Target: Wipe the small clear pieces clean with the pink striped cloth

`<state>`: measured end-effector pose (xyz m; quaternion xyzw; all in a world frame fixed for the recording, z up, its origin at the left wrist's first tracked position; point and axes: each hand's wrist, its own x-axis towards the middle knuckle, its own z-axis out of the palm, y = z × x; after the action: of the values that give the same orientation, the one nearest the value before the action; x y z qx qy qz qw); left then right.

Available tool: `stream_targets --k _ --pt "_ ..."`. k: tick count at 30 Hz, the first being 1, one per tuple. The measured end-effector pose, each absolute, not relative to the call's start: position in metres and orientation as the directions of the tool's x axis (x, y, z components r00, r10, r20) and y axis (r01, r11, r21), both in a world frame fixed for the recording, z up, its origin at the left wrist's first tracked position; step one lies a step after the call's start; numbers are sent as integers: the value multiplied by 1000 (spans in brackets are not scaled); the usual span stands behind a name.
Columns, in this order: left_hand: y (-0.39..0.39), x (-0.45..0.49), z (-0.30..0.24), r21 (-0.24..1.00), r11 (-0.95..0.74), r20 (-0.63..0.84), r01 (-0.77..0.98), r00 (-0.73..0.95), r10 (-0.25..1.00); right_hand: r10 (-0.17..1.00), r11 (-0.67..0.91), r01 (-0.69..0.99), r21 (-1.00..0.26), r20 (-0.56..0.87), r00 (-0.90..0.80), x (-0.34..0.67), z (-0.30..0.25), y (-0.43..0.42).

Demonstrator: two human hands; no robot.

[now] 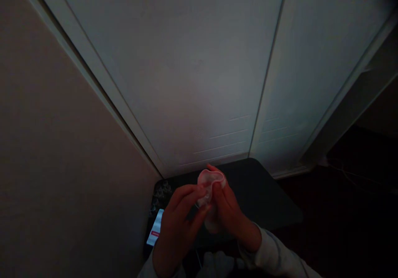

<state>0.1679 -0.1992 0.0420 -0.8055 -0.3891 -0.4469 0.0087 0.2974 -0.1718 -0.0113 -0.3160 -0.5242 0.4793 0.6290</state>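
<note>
Between my hands, above a dark tabletop, is a pale pinkish-white sock-like cloth (204, 177) with a wavy open rim at the top. My left hand (180, 220) pinches its near left side between thumb and fingers. On the other side, my right hand (228, 207) grips it, the thumb pressed at the rim and the fingers behind it. A lower part of the cloth hangs down between the hands. Dim light hides its finer detail.
The dark tabletop (264, 195) has rounded corners and stands against white panelled doors (199, 83). A bright white rectangular item with a red band (155, 228) lies left of my left hand, near a dark patterned thing (161, 191). A plain wall (62, 145) rises on the left. Thin cables (345, 170) lie at right.
</note>
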Motion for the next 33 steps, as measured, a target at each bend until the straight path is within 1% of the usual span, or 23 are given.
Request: stream_targets --k 2,4,9,12,18,22,27,33 --pt "-201 168 42 370 -702 702 609 312 641 927 366 -225 -903 375 1 299 -11 -171" --pt "-201 167 42 400 -706 687 585 318 653 924 366 -211 -906 381 -34 300 -9 -170" --pt "-200 161 42 427 -713 650 556 360 669 951 266 -283 -922 300 -81 302 -3 -169" --pt "-201 160 41 414 -708 629 572 383 677 956 210 -272 -939 255 -142 304 1 -168" --pt "-204 162 39 338 -712 626 615 418 658 947 98 -132 -986 133 -291 309 4 -166" --pt "-203 162 40 355 -711 624 607 412 664 932 149 -68 -986 163 -324 310 1 -165" --pt "-203 164 40 426 -667 615 611 346 709 925 229 20 -973 212 -315 311 -1 -166" --pt "-204 167 39 499 -607 570 618 293 767 939 262 51 -964 243 -243 309 -6 -169"
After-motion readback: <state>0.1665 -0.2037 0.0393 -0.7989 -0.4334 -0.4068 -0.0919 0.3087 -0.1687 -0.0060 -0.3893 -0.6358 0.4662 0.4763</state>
